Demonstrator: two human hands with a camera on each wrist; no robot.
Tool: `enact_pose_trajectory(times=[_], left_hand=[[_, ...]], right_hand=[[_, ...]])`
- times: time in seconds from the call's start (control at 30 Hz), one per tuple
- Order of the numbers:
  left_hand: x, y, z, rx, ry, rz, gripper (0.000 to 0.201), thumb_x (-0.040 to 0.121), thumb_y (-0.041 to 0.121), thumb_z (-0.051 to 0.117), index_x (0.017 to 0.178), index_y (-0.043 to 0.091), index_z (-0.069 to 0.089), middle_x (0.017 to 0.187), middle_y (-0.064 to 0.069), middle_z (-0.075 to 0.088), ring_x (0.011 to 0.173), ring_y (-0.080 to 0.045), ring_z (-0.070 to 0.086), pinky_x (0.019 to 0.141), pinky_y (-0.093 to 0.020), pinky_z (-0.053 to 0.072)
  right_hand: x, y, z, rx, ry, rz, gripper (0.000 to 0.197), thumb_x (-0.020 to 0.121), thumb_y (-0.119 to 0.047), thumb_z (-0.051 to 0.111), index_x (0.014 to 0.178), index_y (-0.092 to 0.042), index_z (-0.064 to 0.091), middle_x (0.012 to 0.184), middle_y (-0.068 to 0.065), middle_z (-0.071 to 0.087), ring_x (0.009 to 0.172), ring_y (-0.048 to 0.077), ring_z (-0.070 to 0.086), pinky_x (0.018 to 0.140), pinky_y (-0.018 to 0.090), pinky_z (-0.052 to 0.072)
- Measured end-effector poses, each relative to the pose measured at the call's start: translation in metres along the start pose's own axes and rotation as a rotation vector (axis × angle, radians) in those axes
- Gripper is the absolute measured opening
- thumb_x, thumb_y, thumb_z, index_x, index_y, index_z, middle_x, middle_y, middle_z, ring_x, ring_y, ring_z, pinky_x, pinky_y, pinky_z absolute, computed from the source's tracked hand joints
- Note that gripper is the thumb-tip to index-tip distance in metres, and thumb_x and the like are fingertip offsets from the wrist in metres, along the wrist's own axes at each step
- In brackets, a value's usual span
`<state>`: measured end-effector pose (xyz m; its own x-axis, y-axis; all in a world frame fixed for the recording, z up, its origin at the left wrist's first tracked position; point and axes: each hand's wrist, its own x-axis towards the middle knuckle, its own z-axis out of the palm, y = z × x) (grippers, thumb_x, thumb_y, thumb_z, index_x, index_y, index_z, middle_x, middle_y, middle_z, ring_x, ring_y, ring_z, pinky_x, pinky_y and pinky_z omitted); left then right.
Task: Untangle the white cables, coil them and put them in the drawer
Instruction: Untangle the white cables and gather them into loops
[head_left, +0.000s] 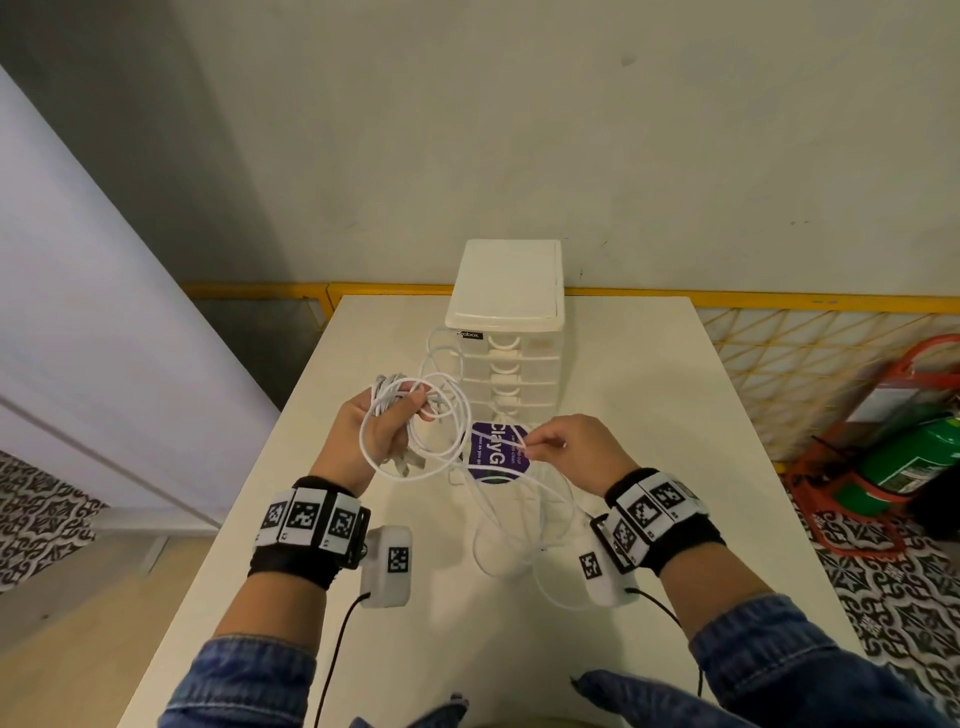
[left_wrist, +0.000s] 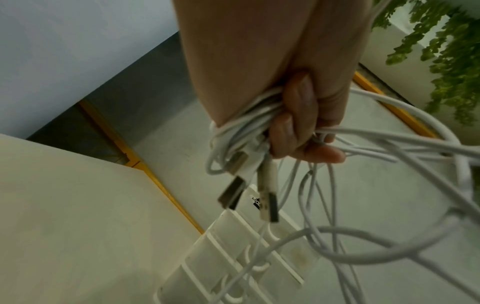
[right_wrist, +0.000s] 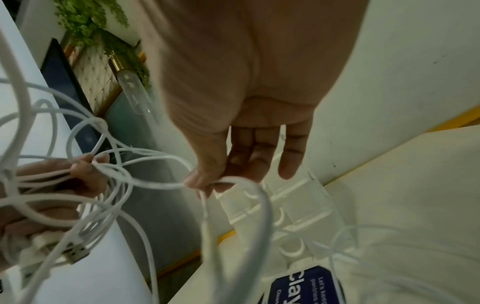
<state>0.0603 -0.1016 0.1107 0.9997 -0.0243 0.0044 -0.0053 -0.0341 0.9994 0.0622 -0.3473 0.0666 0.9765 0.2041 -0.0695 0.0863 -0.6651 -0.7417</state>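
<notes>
White table (head_left: 649, 395), purple sticker (head_left: 497, 451) beneath cables (head_left: 415, 441)

Off-white wall (head_left: 519, 130) at 12 o'clock, scuffed in places. White table (head_left: 623, 389) at centre, backed by a yellow-framed lattice panel (head_left: 810, 358). Patterned black-and-white floor tiles (head_left: 893, 597) at 3 o'clock carry a green cylinder (head_left: 904, 462) in a red stand. Pale panel (head_left: 78, 312) at 9 o'clock.

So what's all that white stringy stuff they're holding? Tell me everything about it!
Those are the white cables, thin, smooth and bendy, still tangled in loops. The left hand grips a bunch of them, with metal plugs dangling below. The right hand pinches one strand. More loops trail down onto the white table, in front of the drawer unit.
</notes>
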Motion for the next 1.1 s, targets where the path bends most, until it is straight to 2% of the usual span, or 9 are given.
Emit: enact_pose_trajectory(times=[0.2,0.27,0.4,0.47,0.57,0.73,0.93,1.03,1.1], left_hand=[[0.002,-0.007,-0.008,-0.038,0.059,-0.005,0.010,0.091,0.009,0.059,0.085,0.008,0.066,0.062,0.003,0.067,0.057,-0.011,0.063,0.055,-0.023,0.054],[0.009,-0.015,-0.012,-0.071,0.087,-0.030,0.011,0.089,0.015,0.064,0.084,0.006,0.065,0.062,-0.002,0.066,0.053,-0.015,0.063,0.048,-0.024,0.052],[0.027,-0.028,-0.028,-0.131,0.068,-0.105,0.063,0.062,0.051,0.082,0.092,0.000,0.060,0.069,-0.021,0.061,0.054,-0.034,0.062,0.040,-0.031,0.052],[0.026,-0.027,-0.023,-0.158,0.096,-0.100,0.051,0.066,0.043,0.081,0.088,0.002,0.060,0.066,-0.014,0.064,0.059,-0.034,0.061,0.044,-0.031,0.054],[0.014,-0.020,-0.005,-0.142,0.088,-0.040,0.014,0.088,0.013,0.064,0.093,0.000,0.062,0.067,-0.003,0.065,0.057,-0.016,0.064,0.054,-0.027,0.056],[0.004,-0.009,0.016,-0.076,0.035,-0.042,0.013,0.092,0.010,0.058,0.081,0.005,0.063,0.051,0.005,0.059,0.044,-0.007,0.054,0.046,-0.019,0.045],[-0.002,-0.004,0.025,0.012,-0.056,-0.025,0.017,0.094,0.011,0.056,0.081,0.007,0.066,0.049,-0.001,0.053,0.037,-0.012,0.045,0.037,-0.020,0.039],[-0.003,-0.006,0.026,0.033,-0.071,-0.036,0.017,0.094,0.011,0.055,0.080,0.006,0.065,0.044,0.004,0.053,0.033,-0.011,0.044,0.036,-0.020,0.039],[-0.005,-0.008,0.029,0.018,-0.075,-0.052,0.019,0.093,0.011,0.056,0.077,0.008,0.065,0.043,0.004,0.051,0.033,-0.011,0.044,0.036,-0.021,0.040]], right_hand=[[-0.007,0.041,-0.011,-0.155,0.101,0.228,0.016,0.089,-0.022,0.058,0.102,-0.020,0.068,0.102,0.004,0.068,0.083,0.015,0.056,0.074,0.022,0.039],[-0.011,0.057,-0.015,-0.211,0.125,0.354,0.018,0.089,-0.017,0.055,0.103,-0.022,0.066,0.107,0.005,0.066,0.091,0.021,0.059,0.077,0.025,0.042],[-0.022,0.082,-0.023,-0.378,0.102,0.610,0.028,0.090,-0.010,0.049,0.111,-0.019,0.064,0.120,0.006,0.061,0.109,0.025,0.057,0.090,0.031,0.046],[-0.023,0.085,-0.021,-0.435,0.042,0.663,0.031,0.090,-0.013,0.048,0.118,-0.020,0.060,0.125,0.006,0.058,0.114,0.026,0.055,0.095,0.033,0.046],[-0.018,0.080,-0.013,-0.458,0.057,0.510,0.048,0.086,-0.013,0.052,0.132,-0.027,0.047,0.133,0.007,0.046,0.121,0.026,0.046,0.100,0.035,0.041],[0.001,0.038,-0.003,-0.169,0.214,0.013,0.037,0.085,-0.007,0.059,0.121,-0.020,0.061,0.126,0.000,0.058,0.117,0.017,0.051,0.099,0.022,0.034],[0.009,-0.002,0.020,0.254,0.060,-0.033,0.025,0.091,-0.010,0.056,0.115,-0.010,0.064,0.111,0.003,0.068,0.098,0.008,0.061,0.089,0.017,0.044],[0.006,-0.013,0.023,0.396,0.192,-0.057,0.017,0.085,-0.023,0.067,0.097,-0.012,0.068,0.090,-0.006,0.069,0.078,-0.004,0.060,0.075,0.013,0.046],[0.006,-0.017,0.023,0.378,0.259,-0.038,0.020,0.076,-0.032,0.074,0.085,-0.014,0.068,0.077,-0.006,0.067,0.068,0.000,0.058,0.068,0.017,0.050]])
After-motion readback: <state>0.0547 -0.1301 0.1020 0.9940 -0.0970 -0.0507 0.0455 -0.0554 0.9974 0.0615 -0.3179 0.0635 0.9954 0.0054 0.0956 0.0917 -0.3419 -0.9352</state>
